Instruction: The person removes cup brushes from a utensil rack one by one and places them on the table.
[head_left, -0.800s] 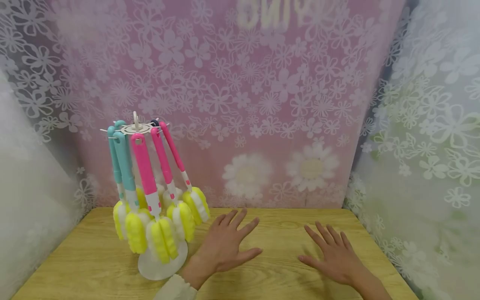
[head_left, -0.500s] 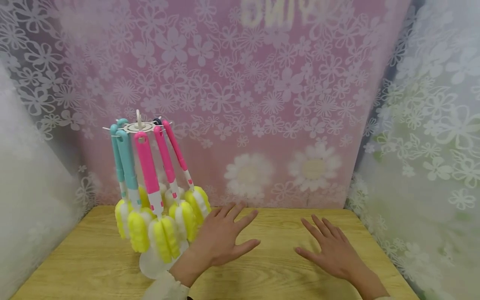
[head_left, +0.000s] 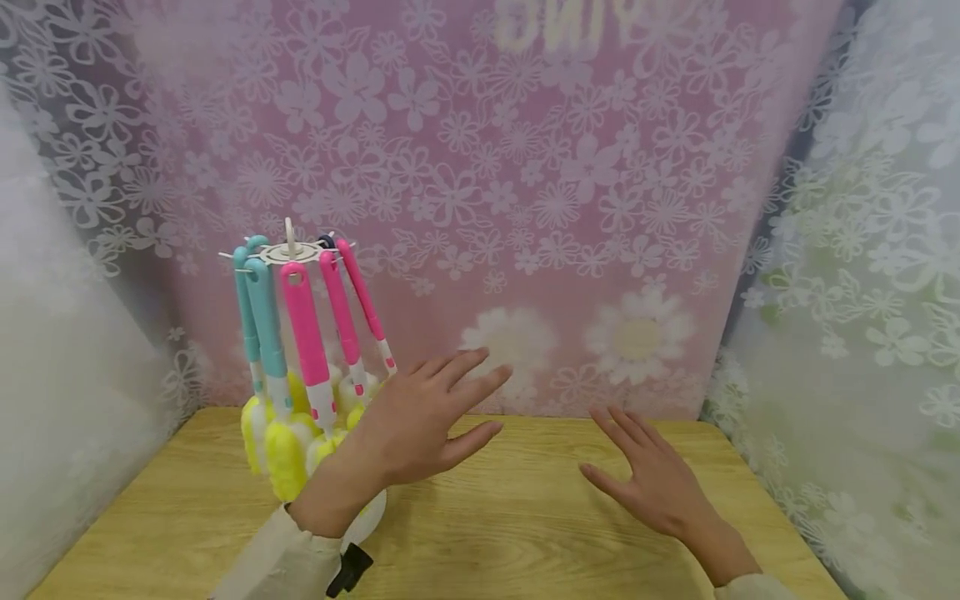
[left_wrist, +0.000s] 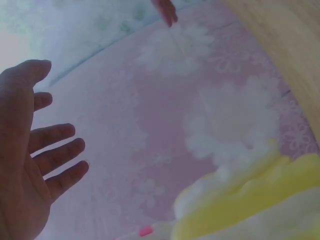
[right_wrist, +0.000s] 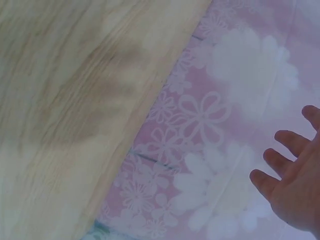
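Observation:
A white stand (head_left: 291, 252) with a hook on top holds several sponge cup brushes, hung by their handles. Pink brushes (head_left: 306, 321) and teal brushes (head_left: 267, 321) show, their heads yellow and white. My left hand (head_left: 416, 421) is raised in front of the right-hand brushes, fingers spread and holding nothing; it covers some sponge heads and part of the round base (head_left: 367, 521). In the left wrist view a sponge head (left_wrist: 245, 205) lies below that hand. Over the right half of the table, my right hand (head_left: 652, 483) has its fingers extended with nothing in them.
The wood-grain table (head_left: 517, 533) ends at a pink flowered curtain (head_left: 525, 208) behind. Pale curtains hang at the left and right (head_left: 862, 350). A black strap end (head_left: 349, 570) dangles at the left sleeve.
My left hand has risen and moved left, now overlapping the brush heads. My right hand has risen slightly. The whole scene has shifted a little to the right in the head view.

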